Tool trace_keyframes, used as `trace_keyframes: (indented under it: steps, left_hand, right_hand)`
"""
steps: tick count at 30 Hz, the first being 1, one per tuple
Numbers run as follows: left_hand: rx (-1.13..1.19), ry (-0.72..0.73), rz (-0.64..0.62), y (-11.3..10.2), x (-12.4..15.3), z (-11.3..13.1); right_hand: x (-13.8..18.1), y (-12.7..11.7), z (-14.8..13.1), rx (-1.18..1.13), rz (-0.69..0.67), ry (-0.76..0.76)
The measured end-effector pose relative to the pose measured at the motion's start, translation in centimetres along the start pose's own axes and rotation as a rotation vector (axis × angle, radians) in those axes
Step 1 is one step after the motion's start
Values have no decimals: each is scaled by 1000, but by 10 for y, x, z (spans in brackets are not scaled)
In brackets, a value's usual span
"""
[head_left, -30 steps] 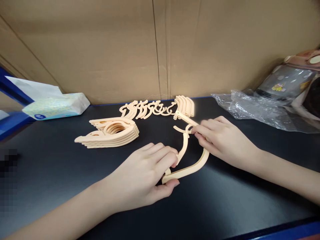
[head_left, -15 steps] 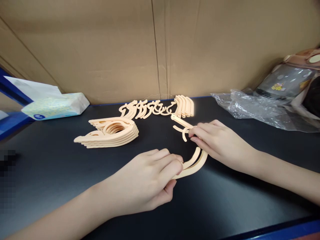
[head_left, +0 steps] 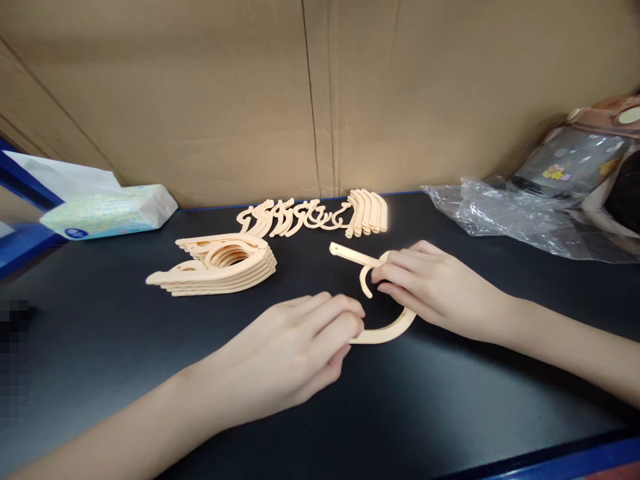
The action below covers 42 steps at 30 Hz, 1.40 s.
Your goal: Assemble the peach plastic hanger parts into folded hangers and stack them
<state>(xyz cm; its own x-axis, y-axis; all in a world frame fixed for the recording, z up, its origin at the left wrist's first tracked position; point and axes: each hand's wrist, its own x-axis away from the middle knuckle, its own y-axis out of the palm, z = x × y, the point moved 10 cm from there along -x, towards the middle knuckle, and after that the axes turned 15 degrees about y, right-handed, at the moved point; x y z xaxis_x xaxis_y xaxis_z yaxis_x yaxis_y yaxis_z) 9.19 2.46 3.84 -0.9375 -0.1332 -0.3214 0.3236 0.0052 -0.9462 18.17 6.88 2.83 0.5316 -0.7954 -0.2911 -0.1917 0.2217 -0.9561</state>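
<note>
Between my two hands is a cream plastic folding hanger point(head_left: 387, 333), held just above the black table. My left hand point(head_left: 310, 347) is closed around the near end of its curved arm. My right hand point(head_left: 425, 280) pinches the middle of the hanger, with a straight arm end and a hook point(head_left: 366, 281) poking out past the fingers. The joint itself is hidden behind the right fingers. Left of the hands lies a stack of folded hangers point(head_left: 215, 267), all of the same cream plastic.
Along the back lie a row of loose hooks point(head_left: 285, 218) and a bundle of curved hanger arms point(head_left: 369, 212). A tissue pack point(head_left: 110, 212) is at the left. Clear plastic bags point(head_left: 500, 217) and a transparent bag with brown trim point(head_left: 560, 163) lie at the right. Cardboard point(head_left: 200, 100) stands behind the table point(head_left: 450, 413).
The two curved strips of the hanger between my hands have come together into one. Its straight end and hook have turned slightly, down and to the left. Both hands stay nearly in place.
</note>
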Motion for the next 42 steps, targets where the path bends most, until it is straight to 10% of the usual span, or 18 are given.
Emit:
trace_keyframes:
  steps: [12,25,42]
  left_hand:
    - [-243,-178,147,-19,13,-23]
    - [18,-638,330,-21,47,-64]
    - [84,-769,90,5,53,-69]
  right_hand:
    - [4,1,-18,-98,-62,-110]
    - [16,-12,-41,-220,-30,-251]
    - [23,-14,-46,-117,70,-330]
